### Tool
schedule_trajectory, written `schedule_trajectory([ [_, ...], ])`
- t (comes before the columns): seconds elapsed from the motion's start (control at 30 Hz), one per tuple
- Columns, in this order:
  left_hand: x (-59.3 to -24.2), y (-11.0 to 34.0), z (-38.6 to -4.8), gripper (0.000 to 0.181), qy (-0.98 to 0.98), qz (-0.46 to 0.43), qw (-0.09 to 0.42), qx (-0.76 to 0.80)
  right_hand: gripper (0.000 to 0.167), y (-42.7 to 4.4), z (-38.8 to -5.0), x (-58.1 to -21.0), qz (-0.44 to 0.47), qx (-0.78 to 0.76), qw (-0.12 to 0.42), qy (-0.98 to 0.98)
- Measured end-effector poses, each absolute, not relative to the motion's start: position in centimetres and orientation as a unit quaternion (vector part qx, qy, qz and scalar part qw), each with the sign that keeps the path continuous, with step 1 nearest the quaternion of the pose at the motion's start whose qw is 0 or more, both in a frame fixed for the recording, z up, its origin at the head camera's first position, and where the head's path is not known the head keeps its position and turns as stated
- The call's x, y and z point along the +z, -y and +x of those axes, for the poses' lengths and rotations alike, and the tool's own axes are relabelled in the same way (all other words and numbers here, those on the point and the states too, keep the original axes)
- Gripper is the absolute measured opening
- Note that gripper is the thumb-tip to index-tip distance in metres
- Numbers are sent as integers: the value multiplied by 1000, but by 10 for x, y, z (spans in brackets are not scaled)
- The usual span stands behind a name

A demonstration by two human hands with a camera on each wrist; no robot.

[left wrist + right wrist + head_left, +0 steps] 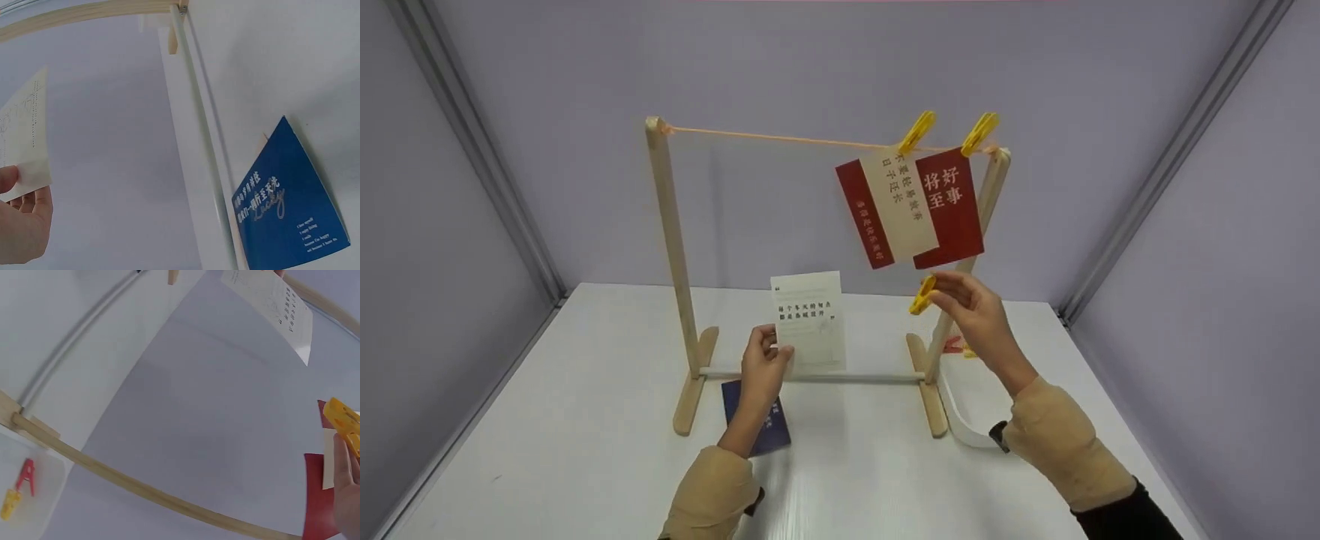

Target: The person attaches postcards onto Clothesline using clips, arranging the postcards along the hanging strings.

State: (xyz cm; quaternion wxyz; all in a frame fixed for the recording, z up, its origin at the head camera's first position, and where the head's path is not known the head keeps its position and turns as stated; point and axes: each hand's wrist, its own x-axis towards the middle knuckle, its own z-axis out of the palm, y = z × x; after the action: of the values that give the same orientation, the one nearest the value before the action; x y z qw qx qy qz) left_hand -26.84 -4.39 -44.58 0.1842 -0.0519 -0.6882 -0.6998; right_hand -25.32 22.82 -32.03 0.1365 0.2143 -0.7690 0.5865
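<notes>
We see left grip [763, 363] pinching pale card [808, 322] by lower-left edge, right grip [981, 309] pinching yellow clothespin [922, 296] below hanging cards [906, 210].

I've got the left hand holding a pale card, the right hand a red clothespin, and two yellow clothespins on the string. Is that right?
Not quite: the clothespin in the right hand is yellow, not red, as the head view shows. The left hand does hold a pale card, and two yellow clothespins are on the string.
</notes>
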Motion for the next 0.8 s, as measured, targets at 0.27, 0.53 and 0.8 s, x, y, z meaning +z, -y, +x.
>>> schedule_trajectory([
  [0.27, -424, 38, -272, 31, 670, -78, 209, -708, 33, -213, -259, -257, 239, 555, 154, 782],
  [0.53, -401, 35, -276, 29, 650, -95, 220, -721, 35, -192, -272, -219, 263, 539, 163, 784],
  [0.8, -373, 26, -288, 28, 605, -108, 236, -753, 34, -171, -287, -182, 247, 520, 176, 798],
])
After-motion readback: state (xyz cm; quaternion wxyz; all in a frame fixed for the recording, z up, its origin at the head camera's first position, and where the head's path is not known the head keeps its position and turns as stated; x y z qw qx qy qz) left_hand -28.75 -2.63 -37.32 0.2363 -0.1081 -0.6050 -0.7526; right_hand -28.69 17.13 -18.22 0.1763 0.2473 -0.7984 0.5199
